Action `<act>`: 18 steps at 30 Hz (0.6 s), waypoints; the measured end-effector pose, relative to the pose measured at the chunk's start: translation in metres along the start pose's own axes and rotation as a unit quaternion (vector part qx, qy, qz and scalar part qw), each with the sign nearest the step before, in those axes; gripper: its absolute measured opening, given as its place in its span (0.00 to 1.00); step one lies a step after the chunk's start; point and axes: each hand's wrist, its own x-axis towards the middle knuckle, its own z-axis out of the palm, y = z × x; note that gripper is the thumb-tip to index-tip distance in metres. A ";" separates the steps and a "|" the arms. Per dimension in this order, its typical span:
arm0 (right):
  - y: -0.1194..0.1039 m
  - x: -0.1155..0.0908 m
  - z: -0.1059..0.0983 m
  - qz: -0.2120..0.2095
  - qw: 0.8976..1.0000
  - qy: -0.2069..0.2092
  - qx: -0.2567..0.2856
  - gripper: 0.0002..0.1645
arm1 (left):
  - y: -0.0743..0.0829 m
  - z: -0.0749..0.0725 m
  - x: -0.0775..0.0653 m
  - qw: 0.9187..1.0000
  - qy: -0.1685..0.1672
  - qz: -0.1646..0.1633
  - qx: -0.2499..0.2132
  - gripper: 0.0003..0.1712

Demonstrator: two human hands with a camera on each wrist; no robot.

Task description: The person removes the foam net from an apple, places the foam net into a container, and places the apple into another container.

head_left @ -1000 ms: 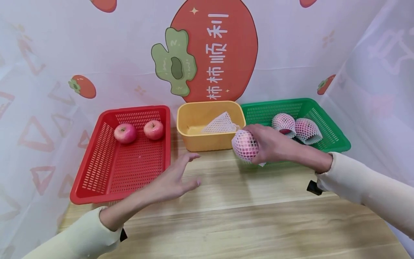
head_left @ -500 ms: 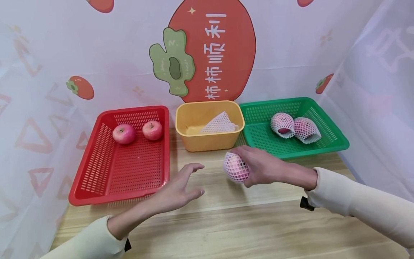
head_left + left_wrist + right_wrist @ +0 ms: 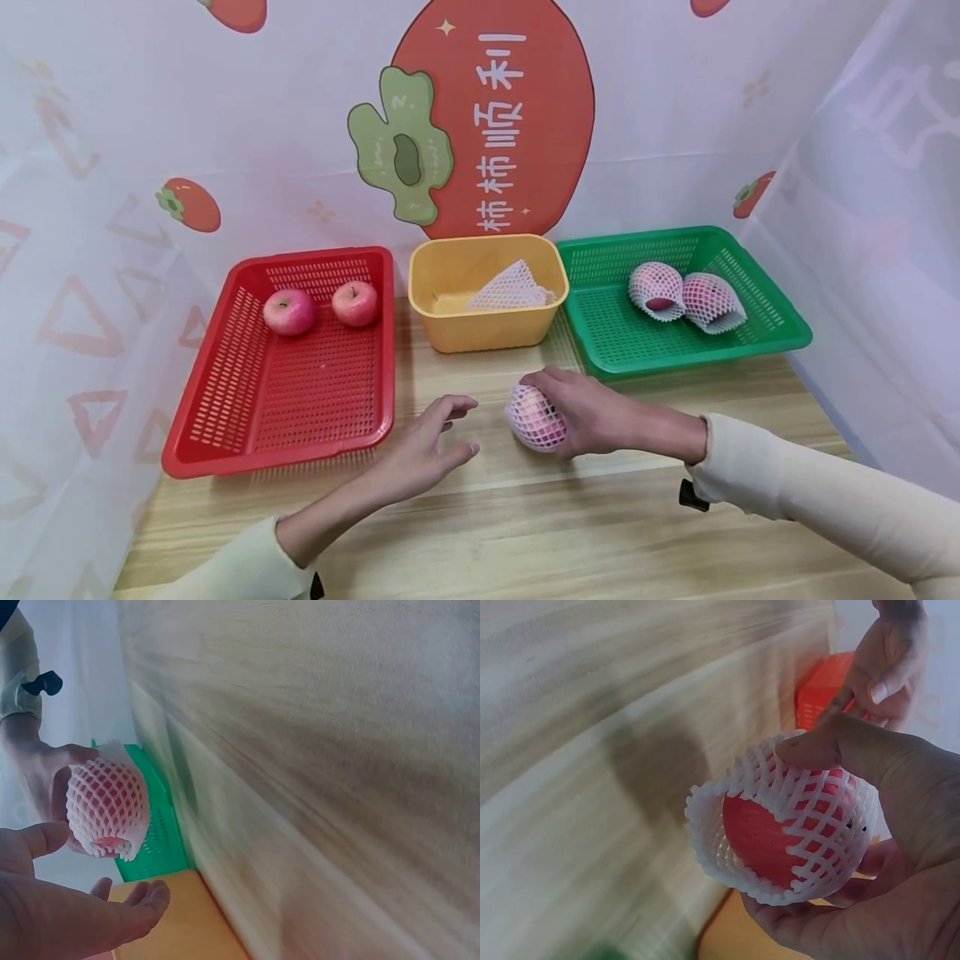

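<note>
My right hand (image 3: 592, 414) grips an apple (image 3: 537, 418) wrapped in a white foam net, above the table in front of the yellow bin. In the right wrist view the net (image 3: 832, 847) opens at one end and bares the apple's red skin (image 3: 761, 840). Thumb and fingers lie on opposite sides of it. My left hand (image 3: 420, 454) is held to the left of the apple, fingers apart and bent a little, with nothing in it. The left wrist view has the netted apple (image 3: 109, 802) just beyond the left thumb and fingers.
At the left stands a red basket (image 3: 322, 417) with two bare apples. A yellow bin (image 3: 487, 331) holding white foam nets (image 3: 512, 287) is at the back middle. Two netted apples (image 3: 712, 300) lie in the green basket (image 3: 622, 350) at the right. Wooden table (image 3: 525, 533) in front.
My right hand has carried the netted apple from the green basket's near left corner toward me and to the left. The left hand has shifted slightly right and nearer to me.
</note>
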 end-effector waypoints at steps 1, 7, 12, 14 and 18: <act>0.000 0.000 0.002 -0.002 1.000 0.000 0.000 0.60 | -0.002 0.002 0.001 1.000 0.003 0.004 -0.009 0.28; 0.000 0.001 0.013 0.003 1.000 -0.009 0.008 0.61 | -0.010 0.012 0.006 0.999 0.026 0.000 -0.028 0.23; -0.001 0.001 0.020 0.000 1.000 -0.012 0.009 0.62 | -0.013 0.016 0.010 0.998 0.030 0.021 -0.043 0.16; -0.001 0.001 0.023 -0.007 1.000 -0.013 0.008 0.62 | -0.015 0.017 0.012 0.997 0.030 0.031 -0.059 0.15; -0.003 0.001 0.026 -0.017 1.000 -0.017 0.014 0.62 | -0.017 0.022 0.018 0.995 0.032 0.029 -0.088 0.13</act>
